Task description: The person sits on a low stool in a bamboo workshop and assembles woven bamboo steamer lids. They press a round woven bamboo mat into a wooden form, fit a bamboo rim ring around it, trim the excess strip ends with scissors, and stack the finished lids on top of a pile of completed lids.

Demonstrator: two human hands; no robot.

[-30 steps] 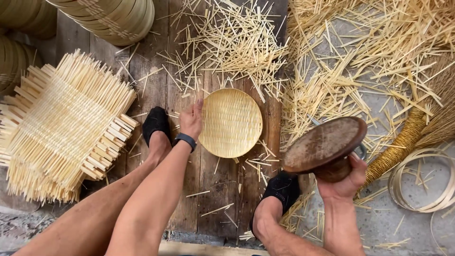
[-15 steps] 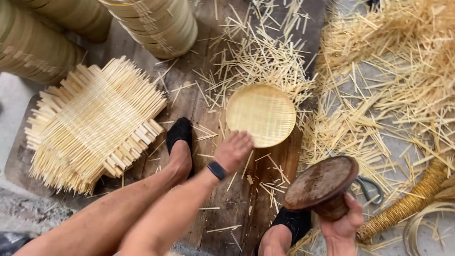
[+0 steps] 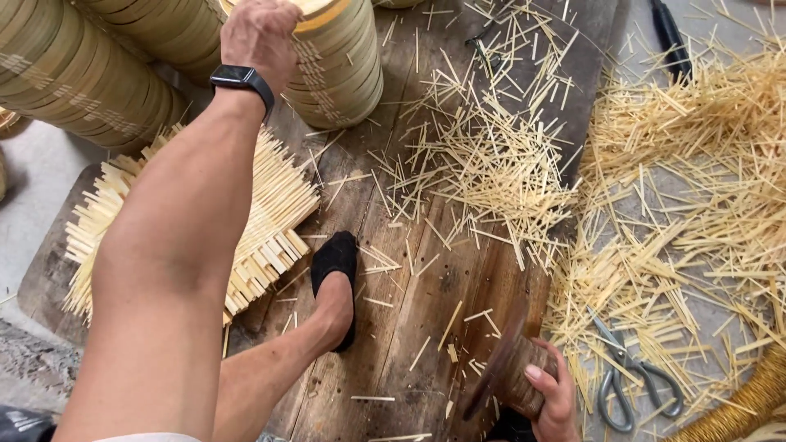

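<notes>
My left hand [image 3: 260,33] reaches far up and curls over the top edge of a stack of round bamboo steamer rings [image 3: 340,69]. Its fingers are closed on a pale round woven lid [image 3: 318,6] lying on that stack; only a sliver of the lid shows. A black watch [image 3: 240,78] is on that wrist. At the bottom edge, my right hand [image 3: 555,399] grips a dark wooden mushroom-shaped block [image 3: 506,378], tilted on its side over the wooden board [image 3: 426,286].
A square woven bamboo mat [image 3: 274,205] lies left of my black-shoed foot [image 3: 336,266]. More ring stacks [image 3: 74,74] lie at upper left. Loose bamboo slivers [image 3: 655,188] cover the right side, with scissors [image 3: 626,376], a black-handled tool [image 3: 667,33] and a wound golden coil [image 3: 741,409].
My left hand has lifted the round woven lid off the board and carried it up onto the ring stack. The view has swung left. The right hand has lowered and tilted the wooden block.
</notes>
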